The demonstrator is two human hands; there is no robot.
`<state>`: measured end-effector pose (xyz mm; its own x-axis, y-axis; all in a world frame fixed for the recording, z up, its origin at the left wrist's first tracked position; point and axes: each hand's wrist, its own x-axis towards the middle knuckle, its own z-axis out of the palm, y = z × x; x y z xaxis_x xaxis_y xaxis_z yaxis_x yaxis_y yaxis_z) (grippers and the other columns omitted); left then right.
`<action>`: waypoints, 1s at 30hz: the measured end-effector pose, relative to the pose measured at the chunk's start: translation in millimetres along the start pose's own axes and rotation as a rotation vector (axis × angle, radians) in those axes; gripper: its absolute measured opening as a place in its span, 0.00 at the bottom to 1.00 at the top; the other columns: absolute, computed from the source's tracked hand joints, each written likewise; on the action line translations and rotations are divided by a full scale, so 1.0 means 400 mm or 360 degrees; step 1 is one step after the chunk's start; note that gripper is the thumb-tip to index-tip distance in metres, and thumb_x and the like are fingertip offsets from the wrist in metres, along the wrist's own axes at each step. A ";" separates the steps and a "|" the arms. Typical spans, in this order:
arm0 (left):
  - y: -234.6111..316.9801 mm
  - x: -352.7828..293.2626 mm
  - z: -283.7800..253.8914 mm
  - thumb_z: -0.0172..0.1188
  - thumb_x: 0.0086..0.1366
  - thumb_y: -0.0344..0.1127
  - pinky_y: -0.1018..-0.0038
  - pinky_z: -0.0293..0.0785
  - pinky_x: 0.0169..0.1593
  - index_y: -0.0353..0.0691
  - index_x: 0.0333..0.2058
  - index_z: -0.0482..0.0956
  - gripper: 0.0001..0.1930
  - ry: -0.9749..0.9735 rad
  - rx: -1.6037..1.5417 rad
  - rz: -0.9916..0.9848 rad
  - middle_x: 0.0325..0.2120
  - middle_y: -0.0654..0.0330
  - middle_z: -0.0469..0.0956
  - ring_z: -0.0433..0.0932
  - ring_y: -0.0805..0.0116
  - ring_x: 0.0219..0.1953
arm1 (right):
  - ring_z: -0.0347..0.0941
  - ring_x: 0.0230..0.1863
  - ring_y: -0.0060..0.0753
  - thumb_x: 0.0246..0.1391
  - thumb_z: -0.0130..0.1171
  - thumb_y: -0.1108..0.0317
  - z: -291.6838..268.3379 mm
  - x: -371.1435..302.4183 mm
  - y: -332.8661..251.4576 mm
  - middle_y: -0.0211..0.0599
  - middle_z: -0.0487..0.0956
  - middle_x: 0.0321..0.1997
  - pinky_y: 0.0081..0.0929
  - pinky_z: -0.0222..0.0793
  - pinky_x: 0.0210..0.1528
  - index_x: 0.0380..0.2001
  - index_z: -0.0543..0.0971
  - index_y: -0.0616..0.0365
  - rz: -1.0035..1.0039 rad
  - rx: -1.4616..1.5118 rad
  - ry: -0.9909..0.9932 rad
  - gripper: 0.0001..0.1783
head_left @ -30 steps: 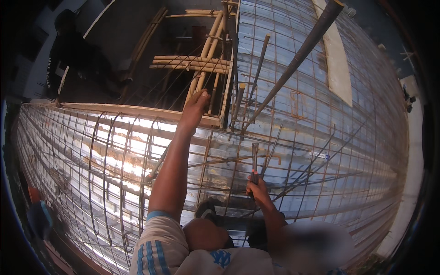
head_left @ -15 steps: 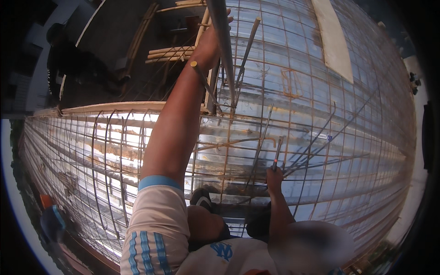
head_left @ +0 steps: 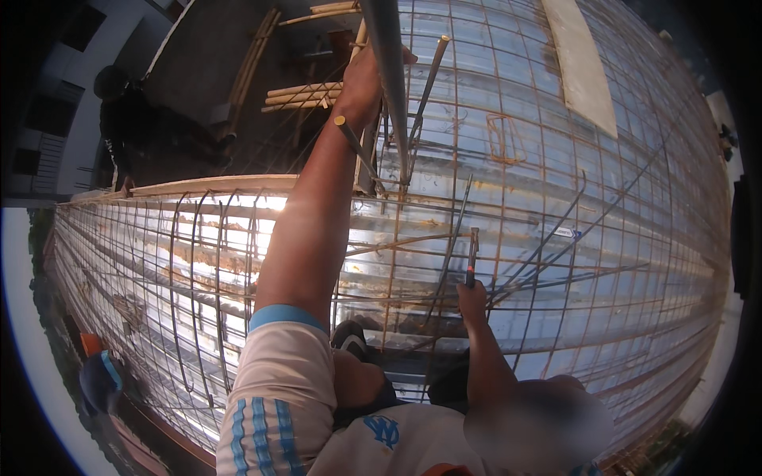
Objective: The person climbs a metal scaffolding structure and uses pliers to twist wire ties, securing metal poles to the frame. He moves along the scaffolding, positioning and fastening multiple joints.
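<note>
My left arm stretches far forward, and my left hand wraps from behind around a thick dark upright bar. Some fingers curl out at the bar's right side; the rest are hidden behind it. Closer in, my right hand is closed on the black and orange grip of a slim tool. Its metal shaft points forward, and its exact kind is unclear. Beneath it spreads a rebar mesh over shiny metal decking. Two more bars stand up near my left hand, including a yellow-topped bar.
A wooden edge board borders a dark opening with bamboo poles. A person in dark clothes is at its far left; another in a cap is low left. Loose rods and a pale board lie right.
The view has shifted slightly. My left fingers, stretched out past the bar earlier, are now curled in lower against it. The tool in my right hand has swung a little to the left.
</note>
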<state>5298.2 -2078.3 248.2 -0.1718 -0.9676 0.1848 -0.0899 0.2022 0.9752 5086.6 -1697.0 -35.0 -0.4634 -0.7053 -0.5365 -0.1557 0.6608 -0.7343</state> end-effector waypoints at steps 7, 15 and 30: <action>-0.036 0.045 -0.057 0.35 0.64 0.71 0.73 0.67 0.33 0.40 0.26 0.72 0.36 0.0635 -0.0521 -0.0148 0.21 0.63 0.70 0.69 0.71 0.25 | 0.75 0.27 0.48 0.42 0.62 0.61 0.004 0.024 0.008 0.45 0.77 0.23 0.43 0.71 0.34 0.34 0.73 0.66 -0.0068 -0.0519 0.0396 0.19; -0.050 0.040 -0.048 0.30 0.65 0.72 0.68 0.66 0.41 0.38 0.27 0.75 0.40 0.0640 -0.0322 -0.0163 0.25 0.60 0.75 0.69 0.67 0.32 | 0.76 0.40 0.58 0.39 0.67 0.53 0.005 0.011 0.005 0.53 0.79 0.33 0.47 0.70 0.45 0.37 0.72 0.67 0.0039 -0.0795 0.0633 0.29; -0.043 -0.022 -0.103 0.54 0.66 0.44 0.73 0.70 0.43 0.35 0.48 0.76 0.19 0.0114 -0.0275 -0.0106 0.40 0.61 0.79 0.73 0.72 0.42 | 0.67 0.53 0.60 0.42 0.65 0.42 0.000 -0.001 -0.031 0.59 0.69 0.49 0.49 0.68 0.53 0.43 0.70 0.69 -0.0038 -0.1219 0.0360 0.39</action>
<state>5341.8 -2079.5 235.0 -0.1005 -0.9875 0.1211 0.0718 0.1142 0.9909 5088.4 -1704.8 -25.9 -0.6053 -0.7065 -0.3666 -0.6858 0.6967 -0.2105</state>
